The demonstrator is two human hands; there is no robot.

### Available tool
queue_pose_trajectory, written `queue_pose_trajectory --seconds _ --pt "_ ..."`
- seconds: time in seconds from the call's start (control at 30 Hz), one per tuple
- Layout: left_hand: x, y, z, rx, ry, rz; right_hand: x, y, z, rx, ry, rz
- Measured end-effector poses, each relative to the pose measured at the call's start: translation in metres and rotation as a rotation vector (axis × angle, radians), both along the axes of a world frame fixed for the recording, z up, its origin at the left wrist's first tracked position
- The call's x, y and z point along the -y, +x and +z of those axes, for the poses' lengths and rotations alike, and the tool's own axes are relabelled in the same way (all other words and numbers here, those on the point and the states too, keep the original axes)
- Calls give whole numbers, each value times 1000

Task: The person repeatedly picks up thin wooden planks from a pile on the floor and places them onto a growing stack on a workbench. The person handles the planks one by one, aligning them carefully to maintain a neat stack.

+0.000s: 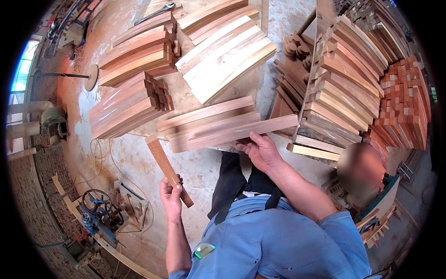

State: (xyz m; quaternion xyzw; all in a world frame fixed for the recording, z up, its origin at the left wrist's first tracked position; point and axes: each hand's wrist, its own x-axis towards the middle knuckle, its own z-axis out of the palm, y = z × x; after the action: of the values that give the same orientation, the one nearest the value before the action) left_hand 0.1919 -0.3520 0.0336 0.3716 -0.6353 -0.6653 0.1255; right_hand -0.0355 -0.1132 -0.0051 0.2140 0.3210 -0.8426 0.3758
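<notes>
My left hand (171,197) is closed round the lower part of a short reddish-brown wooden strip (162,160), held tilted in front of the table. Gripped in my right hand (262,151) is a longer pale pink wooden slat (274,123); its left end is smeared by motion. That slat passes over other slats (211,113) at the table's near edge, and I cannot tell whether it touches them. Beyond lie a broad pale stack of boards (227,56) and, to the left, stacks of curved brown slats (127,107).
Tall rows of curved slats (346,88) stand at the right, beside reddish stacked pieces (404,107). A wrench (155,13) lies at the table's far end. On the floor to the left are a machine with a handwheel (97,202) and loose cables. A blurred patch hides something at right.
</notes>
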Motion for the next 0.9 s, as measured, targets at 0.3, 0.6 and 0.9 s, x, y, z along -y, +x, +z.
queue_pose_trajectory --seconds 0.3,0.6,0.9 --pt "23 -19 7 97 -40 -93 30 9 -10 41 21 13" --pt "-13 -63 -1 42 99 -404 -94 10 -3 -99 109 -218" --pt "-93 -133 -6 224 -24 -867 -203 74 -42 101 242 -728"
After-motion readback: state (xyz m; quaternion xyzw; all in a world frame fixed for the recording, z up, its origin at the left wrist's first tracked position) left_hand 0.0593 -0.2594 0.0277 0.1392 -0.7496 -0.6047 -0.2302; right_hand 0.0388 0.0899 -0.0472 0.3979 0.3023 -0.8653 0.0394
